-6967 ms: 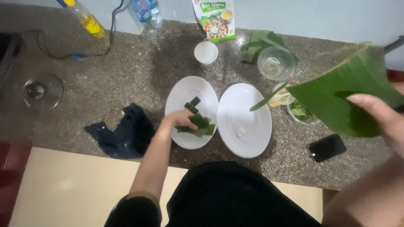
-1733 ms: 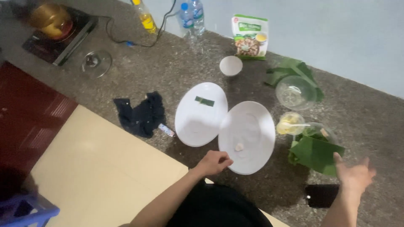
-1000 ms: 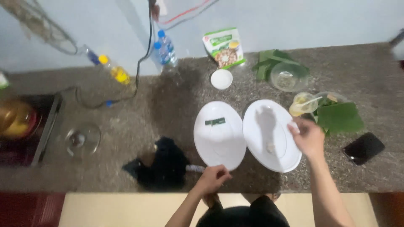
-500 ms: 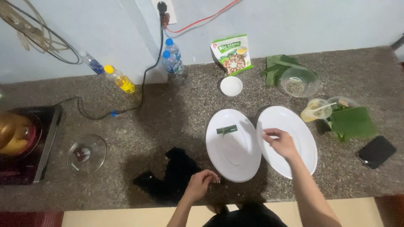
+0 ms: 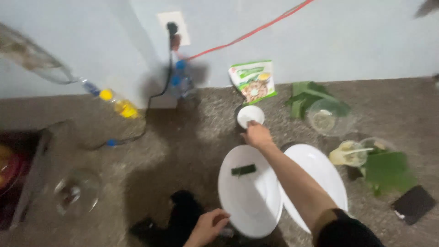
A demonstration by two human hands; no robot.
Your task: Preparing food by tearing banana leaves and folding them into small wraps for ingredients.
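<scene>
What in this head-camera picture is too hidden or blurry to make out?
- Small white bowl: contents are blurred, and the right hand covers its near rim.
- Left hand: fingertips lie against the dark cloth; whether they grip is unclear.
- Right oval plate: partly hidden by the forearm.
- Pot at the left edge: cut off.

We see one package: a flat green and white snack pouch (image 5: 254,81) that leans against the pale wall at the back of the counter. On its front is a picture of food. A dark phone (image 5: 414,204) lies at the right edge, its screen black.
</scene>
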